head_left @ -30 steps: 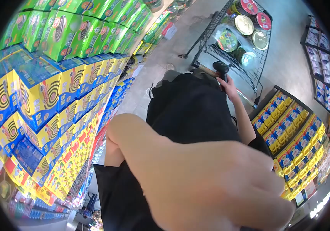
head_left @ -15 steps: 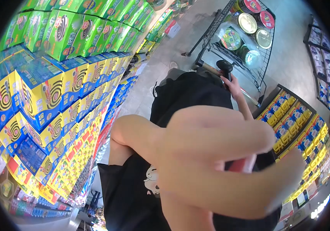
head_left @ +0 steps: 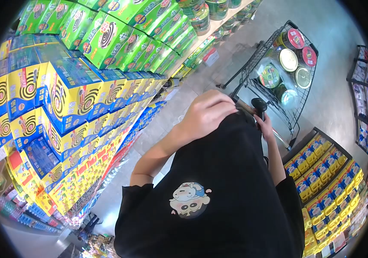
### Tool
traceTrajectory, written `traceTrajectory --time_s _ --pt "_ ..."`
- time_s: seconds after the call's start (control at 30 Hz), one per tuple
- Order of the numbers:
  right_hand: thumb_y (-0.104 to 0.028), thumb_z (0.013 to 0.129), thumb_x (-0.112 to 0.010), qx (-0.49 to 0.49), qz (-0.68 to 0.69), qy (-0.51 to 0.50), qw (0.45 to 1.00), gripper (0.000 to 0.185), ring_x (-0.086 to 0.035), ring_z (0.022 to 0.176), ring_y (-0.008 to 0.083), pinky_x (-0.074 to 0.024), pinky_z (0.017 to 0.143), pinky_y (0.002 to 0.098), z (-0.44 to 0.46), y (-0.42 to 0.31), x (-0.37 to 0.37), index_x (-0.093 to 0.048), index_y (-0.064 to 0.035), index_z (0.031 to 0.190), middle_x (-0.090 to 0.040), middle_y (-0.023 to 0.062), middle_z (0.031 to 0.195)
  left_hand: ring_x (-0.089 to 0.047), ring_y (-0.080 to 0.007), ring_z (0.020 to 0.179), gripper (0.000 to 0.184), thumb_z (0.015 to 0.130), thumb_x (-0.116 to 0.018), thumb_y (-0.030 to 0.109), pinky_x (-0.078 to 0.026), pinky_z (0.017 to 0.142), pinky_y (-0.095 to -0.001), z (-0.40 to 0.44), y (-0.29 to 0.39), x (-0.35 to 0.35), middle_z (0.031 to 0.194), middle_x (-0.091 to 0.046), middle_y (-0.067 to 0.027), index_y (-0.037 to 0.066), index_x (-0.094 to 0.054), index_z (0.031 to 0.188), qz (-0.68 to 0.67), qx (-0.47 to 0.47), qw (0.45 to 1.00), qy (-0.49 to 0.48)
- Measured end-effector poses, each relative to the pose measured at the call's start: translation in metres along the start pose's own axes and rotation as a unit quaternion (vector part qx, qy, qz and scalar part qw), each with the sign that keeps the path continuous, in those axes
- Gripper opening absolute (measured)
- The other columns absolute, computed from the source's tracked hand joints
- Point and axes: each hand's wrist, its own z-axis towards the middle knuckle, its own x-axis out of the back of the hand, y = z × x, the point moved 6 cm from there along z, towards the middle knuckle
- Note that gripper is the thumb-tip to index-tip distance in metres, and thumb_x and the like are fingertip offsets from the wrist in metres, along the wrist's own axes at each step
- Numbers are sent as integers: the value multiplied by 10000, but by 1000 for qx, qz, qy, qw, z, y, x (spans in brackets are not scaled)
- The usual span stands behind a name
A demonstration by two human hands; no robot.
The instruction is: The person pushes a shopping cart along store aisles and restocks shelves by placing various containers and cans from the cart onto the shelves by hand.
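My left hand (head_left: 212, 114) is at the front edge of my black shirt (head_left: 231, 172), close to the near end of the cart's handlebar (head_left: 246, 107). Its fingers are pressed together and curled down; whatever they hold, if anything, is hidden. My right hand (head_left: 265, 127) is wrapped round the grip of a black round-headed handle (head_left: 259, 104), perhaps a handheld scanner, beside the handlebar. Ahead stands a black wire shopping cart (head_left: 302, 107). Several tubs, including a red-lidded tub (head_left: 295, 38) and a cream-lidded tub (head_left: 288, 59), sit inside it.
On the left rise stacked green mosquito-coil boxes (head_left: 106, 36) and yellow-blue coil boxes (head_left: 78, 101). Green jars (head_left: 217, 8) line a shelf farther ahead. To the right stands a rack of yellow-handled packs (head_left: 317, 172), with another dark rack (head_left: 358, 94) beyond. Grey floor (head_left: 326, 94) runs between.
My left hand has moved from close before the camera down and away to the front of my shirt. The right hand keeps its grip. The shelves and cart have shifted slightly in view.
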Motion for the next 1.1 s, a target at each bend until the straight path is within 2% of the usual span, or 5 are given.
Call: traceTrajectory --time_s 0.1,0.4,0.87,0.93,1.1 --pt "-260 968 -726 1 9 -2 1000 387 -483 565 87 -374 535 278 -7 -4 3 -636 -46 1277 -525 -26 697 -651 -307 784 188 808 -797 23 -528 697 -403 -17 -28 -24 862 -652 -118 17 -724 981 32 81 996 -37" --pt "-235 968 -719 2 -7 -3 1000 376 -491 558 88 -400 542 279 -8 -8 2 -642 -27 1272 -551 -6 747 -658 -298 1076 415 845 -584 -148 -545 914 -373 -56 -90 -85 1332 -547 -150 16 -687 1212 32 161 970 -182" --pt "-314 949 -749 3 -49 5 999 424 -503 614 80 -416 569 278 -4 5 9 -640 -57 1269 -562 -16 753 -610 -363 1192 350 896 -677 94 -529 957 -462 -84 -112 -143 1220 -612 -155 63 -639 1242 62 195 910 -361" --pt "-345 936 -763 -3 -48 4 999 444 -521 652 84 -435 600 280 -10 -7 8 -637 -58 1251 -563 -17 770 -572 -382 1268 478 880 -708 133 -503 1032 -481 -103 -133 -154 1476 -537 -151 90 -612 1347 132 91 932 -326" --pt "-399 924 -757 35 -55 2 998 453 -541 578 104 -424 544 302 -1 3 9 -615 -56 1183 -562 1 680 -501 -379 1399 720 893 -707 91 -460 1120 -471 -127 -161 -173 1691 -291 -131 183 -451 1559 160 147 868 -447"
